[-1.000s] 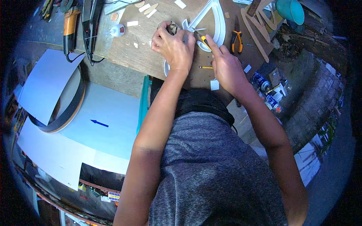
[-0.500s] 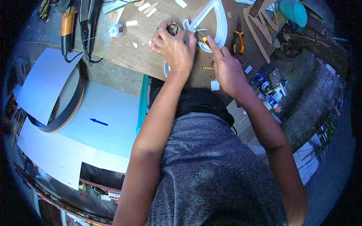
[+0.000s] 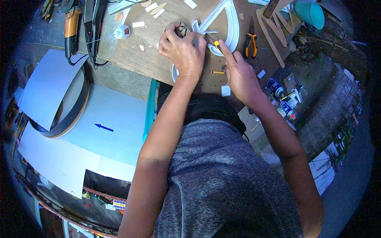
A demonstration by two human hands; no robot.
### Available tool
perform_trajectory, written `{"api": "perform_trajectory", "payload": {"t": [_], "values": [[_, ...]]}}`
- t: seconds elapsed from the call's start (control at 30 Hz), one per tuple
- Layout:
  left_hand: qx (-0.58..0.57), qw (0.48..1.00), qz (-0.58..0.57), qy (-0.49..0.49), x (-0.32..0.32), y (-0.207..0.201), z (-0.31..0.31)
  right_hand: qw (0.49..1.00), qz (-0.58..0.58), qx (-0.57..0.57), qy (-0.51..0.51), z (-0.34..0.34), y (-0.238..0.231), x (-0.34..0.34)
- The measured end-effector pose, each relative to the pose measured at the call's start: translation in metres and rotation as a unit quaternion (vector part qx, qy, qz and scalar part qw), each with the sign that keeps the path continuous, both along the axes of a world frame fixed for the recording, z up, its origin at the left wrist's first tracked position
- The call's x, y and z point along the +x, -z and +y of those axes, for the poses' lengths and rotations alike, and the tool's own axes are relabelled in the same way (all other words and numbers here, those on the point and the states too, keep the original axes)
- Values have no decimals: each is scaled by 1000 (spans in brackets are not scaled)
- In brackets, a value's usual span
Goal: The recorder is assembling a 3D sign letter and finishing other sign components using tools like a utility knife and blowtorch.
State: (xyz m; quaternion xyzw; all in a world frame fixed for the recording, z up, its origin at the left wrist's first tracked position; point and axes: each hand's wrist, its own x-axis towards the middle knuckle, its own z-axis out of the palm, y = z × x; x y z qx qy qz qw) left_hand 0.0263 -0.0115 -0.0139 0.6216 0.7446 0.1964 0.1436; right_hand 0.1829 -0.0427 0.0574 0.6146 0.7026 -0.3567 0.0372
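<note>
My left hand (image 3: pixel 182 53) is curled on the wooden tabletop, its fingers bent round a small dark-and-beige piece (image 3: pixel 183 30) that is mostly hidden. A white curved strip (image 3: pixel 174 72) shows below that hand. In my right hand (image 3: pixel 240 75) is a thin-bladed hand tool with a yellow handle (image 3: pixel 217 43); its narrow dark blade points toward the left thumb. Whether it is a knife or a screwdriver, I cannot tell. Just beyond the hands lies a white hollow letter-like frame (image 3: pixel 234 29) with raised walls. Its lower curve reaches under the tool.
Pliers (image 3: pixel 251 41) with orange handles and flat wooden cut-outs (image 3: pixel 271 39) lie right of the frame, near a teal cup (image 3: pixel 309 15). At left are a white glue bottle (image 3: pixel 122 32) and an orange power tool (image 3: pixel 72 23). Spray cans (image 3: pixel 286 109) are down at right.
My right hand and the yellow-handled tool have shifted very slightly down and to the right. The left hand stays almost still.
</note>
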Motion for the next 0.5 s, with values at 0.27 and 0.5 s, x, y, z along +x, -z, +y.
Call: {"api": "perform_trajectory", "payload": {"t": [0.27,0.5], "values": [[-5,1000,-16,1,3,-3,0,1000,8,-7,15,-2,2,4],[-9,1000,11,-4,2,1,-1,1000,2,-20,7,2,3,0]]}}
